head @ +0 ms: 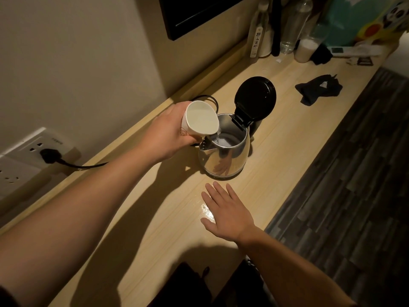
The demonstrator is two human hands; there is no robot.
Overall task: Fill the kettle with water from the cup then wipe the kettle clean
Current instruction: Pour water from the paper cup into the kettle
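While a black plug [49, 156] sits in the wall socket [33, 149] at the far left, its cord runs along the wooden bench [155, 218] toward the kettle. Next comes the left hand [170, 131], with its fingers wrapped tight around a white cup [200, 120]. It holds the cup tipped on its side just over the kettle's rim. A thin stream of water [218, 136] runs from the cup's lip down into the shiny metal kettle [225, 151]. The kettle stands upright in the middle of the bench, and some water shows at its bottom. Its black lid [255, 99] is flipped up and leans back. Nearer the camera, the right hand [228, 213] lies flat, palm down, over the bench just in front of the kettle. Its fingers are spread apart and hold nothing. A small wet shine shows on the wood by this hand. Farther right, a dark cloth [318, 88] lies crumpled on the bench, well apart from the kettle. At the back stand some bottles [287, 29] near the wall. Dark striped floor [354, 196] runs along the right side.
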